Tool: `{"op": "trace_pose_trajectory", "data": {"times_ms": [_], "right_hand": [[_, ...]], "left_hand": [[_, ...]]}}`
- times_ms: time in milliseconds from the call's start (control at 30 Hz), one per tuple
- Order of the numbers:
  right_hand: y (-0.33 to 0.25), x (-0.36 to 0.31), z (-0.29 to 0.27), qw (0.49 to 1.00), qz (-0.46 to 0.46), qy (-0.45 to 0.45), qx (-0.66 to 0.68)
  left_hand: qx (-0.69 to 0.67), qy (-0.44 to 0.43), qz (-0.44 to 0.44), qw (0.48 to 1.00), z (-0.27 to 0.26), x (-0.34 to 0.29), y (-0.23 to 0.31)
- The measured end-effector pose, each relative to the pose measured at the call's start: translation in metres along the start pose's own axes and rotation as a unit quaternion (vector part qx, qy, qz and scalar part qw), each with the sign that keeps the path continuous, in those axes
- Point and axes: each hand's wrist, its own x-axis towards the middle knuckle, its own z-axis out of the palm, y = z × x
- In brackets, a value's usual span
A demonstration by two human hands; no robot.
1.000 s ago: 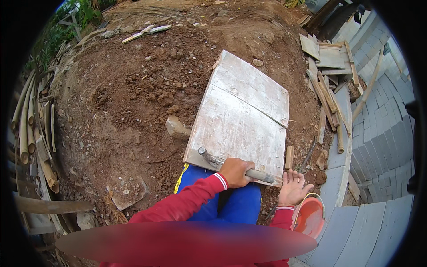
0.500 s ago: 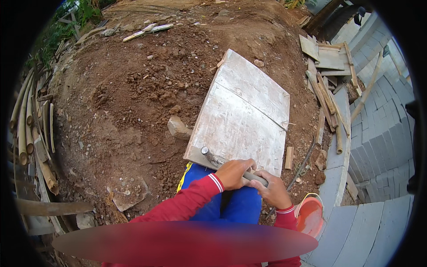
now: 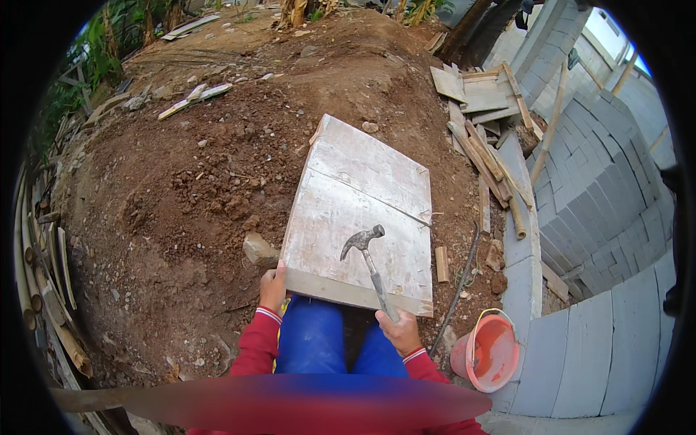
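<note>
A whitish, dusty wooden panel [image 3: 355, 210] made of boards lies in front of me, its near edge at my knees. My left hand [image 3: 272, 290] grips its near left corner, with the fingers partly hidden behind the edge. In my right hand [image 3: 400, 333] is a claw hammer [image 3: 371, 262], held low on its grey handle at the panel's near right edge. The hammer's metal head points away from me above the panel, claw to the left. Small nails seem to stick out along the panel's right side.
At my right stands an orange-red bucket [image 3: 487, 354] beside grey blocks [image 3: 587, 362]. Scrap boards [image 3: 482, 90] and a stack of grey blocks [image 3: 602, 181] are farther right. A stone [image 3: 259, 250] touches the panel's left side. Bamboo poles [image 3: 32, 283] lie far left on the reddish soil.
My left hand has left the hammer and moved to the panel's left corner. The hammer, now only in my right hand, has swung from pointing left to pointing away. The view has shifted.
</note>
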Motion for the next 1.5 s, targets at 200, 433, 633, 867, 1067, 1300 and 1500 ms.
{"op": "trace_pose_trajectory", "data": {"times_ms": [200,433,633,867,1067,1300,1500], "right_hand": [[-0.023,-0.049,-0.057,0.985,-0.047,0.145,0.085],[0.011,-0.093,-0.066,0.934,0.024,0.049,0.353],[0.055,-0.072,-0.043,0.955,0.072,0.196,0.21],[0.116,-0.014,-0.034,0.923,0.253,0.134,0.256],[0.12,-0.013,-0.024,0.898,0.201,0.237,0.311],[0.149,0.027,-0.006,0.882,0.152,0.365,0.255],[0.171,0.053,0.028,0.888,0.168,0.404,0.141]], "left_hand": [[0.079,-0.013,0.01,0.997,-0.015,0.044,0.03],[0.499,0.052,0.178,0.846,-0.024,0.054,0.058],[0.494,0.108,0.407,0.761,0.052,0.031,0.036],[0.694,0.124,0.336,0.624,0.099,0.04,0.015],[0.729,0.141,0.323,0.587,0.109,0.044,0.011],[0.741,0.141,0.313,0.577,0.114,0.045,0.011],[0.742,0.141,0.303,0.581,0.114,0.044,0.012]]}}
